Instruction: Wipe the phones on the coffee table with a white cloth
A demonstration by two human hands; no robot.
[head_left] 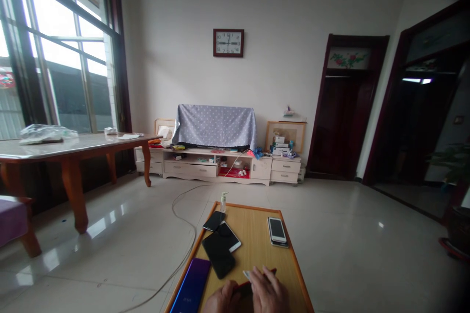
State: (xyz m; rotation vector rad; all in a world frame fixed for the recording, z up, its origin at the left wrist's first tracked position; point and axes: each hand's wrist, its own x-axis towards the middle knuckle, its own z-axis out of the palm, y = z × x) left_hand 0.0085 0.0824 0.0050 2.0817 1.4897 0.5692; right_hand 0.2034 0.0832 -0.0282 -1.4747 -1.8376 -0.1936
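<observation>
At the near end of the low wooden table point(253, 225), my left hand point(222, 298) grips the side of a dark phone with a red edge point(243, 285). My right hand point(267, 291) lies across that phone, its fingers bent over a small white piece point(246, 274), perhaps a wipe or paper. Both hands hide most of the phone. Left of them are a blue-purple phone point(191, 283), a black phone point(219, 256), a white-framed phone point(230, 237) and a smaller dark phone point(213, 221), the middle ones overlapping. A white phone point(277, 229) rests on another at the right.
A small pump bottle point(223, 202) stands at the table's far left corner. A cable point(183, 212) curves over the tiled floor on the left. Farther off are a large table point(91, 144), a low cabinet point(191, 169) and a cloth-covered shape point(216, 124).
</observation>
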